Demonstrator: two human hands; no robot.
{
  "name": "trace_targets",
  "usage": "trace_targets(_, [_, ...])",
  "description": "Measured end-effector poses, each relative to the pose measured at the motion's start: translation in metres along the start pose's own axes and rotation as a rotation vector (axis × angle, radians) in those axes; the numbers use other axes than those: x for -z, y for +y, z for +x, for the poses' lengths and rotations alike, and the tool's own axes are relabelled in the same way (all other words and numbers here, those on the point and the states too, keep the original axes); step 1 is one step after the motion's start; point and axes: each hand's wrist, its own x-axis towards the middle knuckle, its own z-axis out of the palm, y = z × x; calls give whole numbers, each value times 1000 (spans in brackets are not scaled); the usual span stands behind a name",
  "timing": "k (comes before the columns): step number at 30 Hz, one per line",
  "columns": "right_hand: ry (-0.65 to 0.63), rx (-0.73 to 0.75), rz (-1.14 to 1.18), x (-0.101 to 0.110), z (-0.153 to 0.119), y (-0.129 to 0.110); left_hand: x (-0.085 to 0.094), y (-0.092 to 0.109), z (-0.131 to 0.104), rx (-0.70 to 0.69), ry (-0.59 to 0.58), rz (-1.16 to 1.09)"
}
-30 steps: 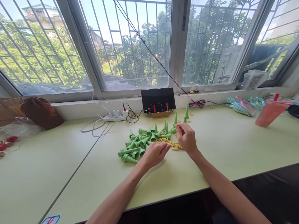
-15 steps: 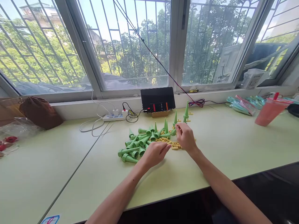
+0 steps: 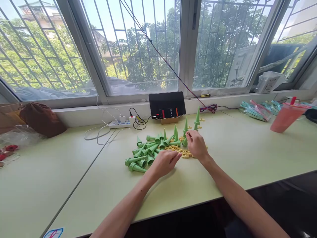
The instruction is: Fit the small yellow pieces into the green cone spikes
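A pile of green plastic cone-shaped spikes [image 3: 143, 152] with ribbed caps lies on the table, some upright, most on their sides. Small yellow T-shaped valve pieces [image 3: 186, 154] are scattered beside them. My right hand [image 3: 197, 145] is closed, its fingertips pinching a green spike [image 3: 184, 142] above the yellow pieces. At the near edge of the pile, my left hand [image 3: 165, 162] is low over the table with fingers curled together; whatever it holds is hidden. Behind my right hand, green spikes with yellow side valves [image 3: 196, 119] stand upright.
A tablet [image 3: 167, 100] with a phone leans at the sill. Left of it sit a power strip [image 3: 121, 124] and cables. A red drink cup [image 3: 287, 117] and plastic packets [image 3: 255, 110] are at the right. A brown bag [image 3: 42, 119] stands at the left.
The spike at my right fingertips has tipped slightly more upright. Both hands are otherwise almost in the same place.
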Motion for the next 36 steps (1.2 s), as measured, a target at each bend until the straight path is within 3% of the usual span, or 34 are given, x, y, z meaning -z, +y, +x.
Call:
trace_targets(8, [-72, -39, -84, 2, 0, 0, -1, 1, -1, 14, -16, 24])
trace_targets(17, [-62, -58, -84, 3, 1, -1, -2, -1, -1, 8, -25, 31])
trace_targets(29, [71, -12, 60, 2, -2, -10, -2, -1, 0, -2, -18, 34])
trace_targets(36, [-130, 132, 154, 0, -8, -22, -3, -2, -1, -5, -12, 39])
